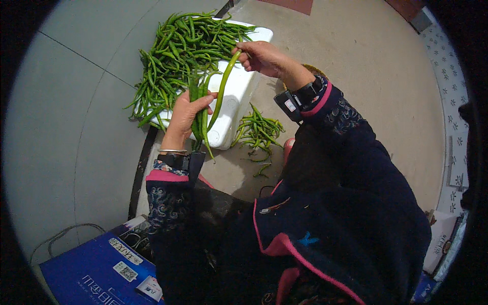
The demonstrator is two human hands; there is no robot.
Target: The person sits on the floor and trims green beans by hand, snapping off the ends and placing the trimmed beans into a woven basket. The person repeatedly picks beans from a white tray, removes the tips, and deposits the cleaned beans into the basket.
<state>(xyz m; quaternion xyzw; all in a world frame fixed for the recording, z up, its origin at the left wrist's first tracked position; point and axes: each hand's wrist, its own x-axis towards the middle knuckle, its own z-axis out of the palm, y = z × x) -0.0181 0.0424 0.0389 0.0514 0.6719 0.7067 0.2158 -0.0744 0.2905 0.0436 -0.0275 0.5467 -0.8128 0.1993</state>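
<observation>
Several long green chili peppers (198,110) lie lengthwise in my left hand (185,112), with the thumb across them. My right hand (263,57) pinches one lighter, yellow-green chili (227,74) near its top end. That chili hangs down towards the bunch, its lower end beside the left fingers. Beneath both hands is a white foam box (228,103), whose near right part shows bare. A large heap of green chilies (179,49) covers its far and left parts, and some hang over the left edge.
On the floor right of the box lies a smaller pile of chilies (259,127), with a few stray ones nearer me. A woven basket (313,69) is partly hidden behind my right wrist. A grey wall panel (76,95) rises at left. A blue printed carton (95,267) stands at lower left.
</observation>
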